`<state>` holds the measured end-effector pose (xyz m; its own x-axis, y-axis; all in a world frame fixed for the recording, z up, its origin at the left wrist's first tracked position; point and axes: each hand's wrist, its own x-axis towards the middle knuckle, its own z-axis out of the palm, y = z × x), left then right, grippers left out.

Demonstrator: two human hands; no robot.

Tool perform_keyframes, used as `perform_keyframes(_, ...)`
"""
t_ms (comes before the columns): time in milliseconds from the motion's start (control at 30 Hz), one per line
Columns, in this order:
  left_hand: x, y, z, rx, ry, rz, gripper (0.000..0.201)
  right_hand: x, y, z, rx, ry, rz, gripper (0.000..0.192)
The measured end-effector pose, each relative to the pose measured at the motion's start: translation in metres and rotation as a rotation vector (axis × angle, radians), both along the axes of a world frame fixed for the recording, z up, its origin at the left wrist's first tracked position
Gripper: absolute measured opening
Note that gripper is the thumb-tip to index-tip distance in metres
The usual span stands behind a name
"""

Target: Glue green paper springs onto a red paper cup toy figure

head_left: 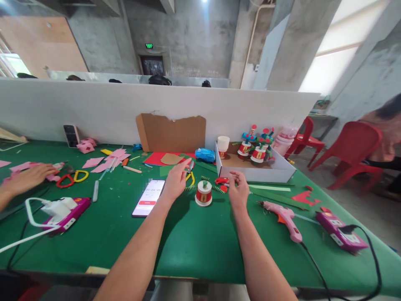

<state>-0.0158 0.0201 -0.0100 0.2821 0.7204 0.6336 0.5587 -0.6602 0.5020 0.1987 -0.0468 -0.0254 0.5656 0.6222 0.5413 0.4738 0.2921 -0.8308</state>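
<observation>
An upside-down paper cup (204,200) with a red band stands on the green table between my hands. Striped green spiral strips (216,188) stick out from it like arms, one ending in a red disc (223,189). My left hand (176,180) hovers left of the cup, fingers stretched out and nothing visible in them. Close to its fingertips lie yellow-handled scissors (190,179), partly hidden. Right of the cup, my right hand (238,189) is held with fingers loosely bent and apart. A small red object (221,180) lies beside it.
A white box (255,174) holds decorated cup figures (258,154). A pink glue gun (283,217) and purple power strip (341,234) lie right; a phone (148,198) lies left. Another person's hand (40,172) is at far left, near red-and-yellow scissors (72,179).
</observation>
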Motion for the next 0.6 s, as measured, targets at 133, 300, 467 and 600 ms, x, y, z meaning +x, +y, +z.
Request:
perform_keyframes(133, 0.003, -0.002, 0.000, 0.025, 0.097, 0.062, 0.024, -0.006, -0.003, 0.001, -0.025, -0.049, 0.060, 0.023)
perform_keyframes(300, 0.004, -0.002, 0.000, 0.024, 0.137, 0.056, 0.020, -0.014, -0.006, 0.000, -0.142, -0.279, 0.364, 0.049)
perform_keyframes(467, 0.006, -0.005, 0.003, -0.073, 0.170, -0.107, 0.012, -0.028, -0.007, -0.006, -0.265, -0.470, 0.333, 0.064)
perform_keyframes(600, 0.007, -0.008, 0.007, -0.193, 0.200, -0.215, 0.008, -0.035, -0.005, -0.009, -0.309, -0.524, 0.282, 0.062)
